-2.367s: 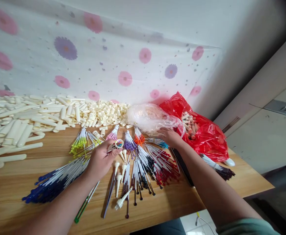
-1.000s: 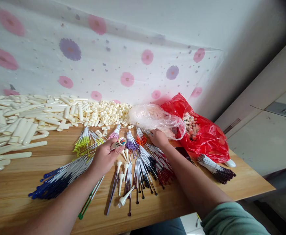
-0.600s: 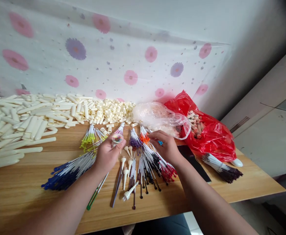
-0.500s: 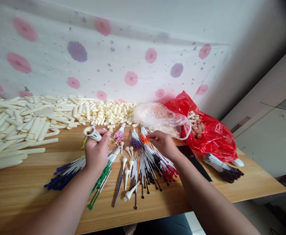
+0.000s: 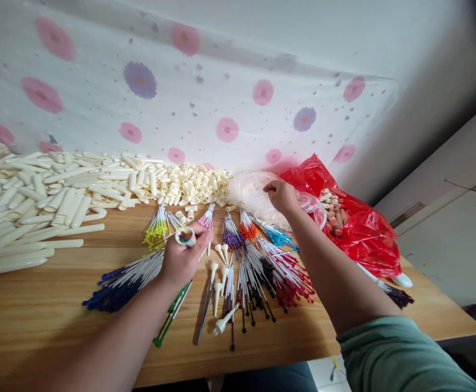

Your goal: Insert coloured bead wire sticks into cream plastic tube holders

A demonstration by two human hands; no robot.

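My left hand (image 5: 185,257) is closed around a white multicolour pen barrel part (image 5: 186,236), whose round end faces up and shows several colours inside. My right hand (image 5: 282,197) is over the clear plastic bag (image 5: 248,190), fingers curled together; whatever they may hold is hidden. Bundles of thin white pen refills with coloured ends fan out around my hands: yellow refills (image 5: 155,231), blue refills (image 5: 115,288), purple refills (image 5: 232,235), orange refills (image 5: 247,227), light blue refills (image 5: 276,235) and red refills (image 5: 298,277). Small cream nozzle-shaped pieces (image 5: 217,294) lie between them.
Cream pen tubes (image 5: 66,185) are heaped at the back left, with short slotted cream parts (image 5: 192,185) beside them. A red plastic bag (image 5: 364,234) holding pinkish parts stands at the right. Tweezers (image 5: 203,316) lie near the front of the wooden table (image 5: 50,337).
My right hand has moved from the orange refills up and right to the clear bag. My left hand, still holding the barrel part, has shifted right and slightly down. The view has shifted a little.
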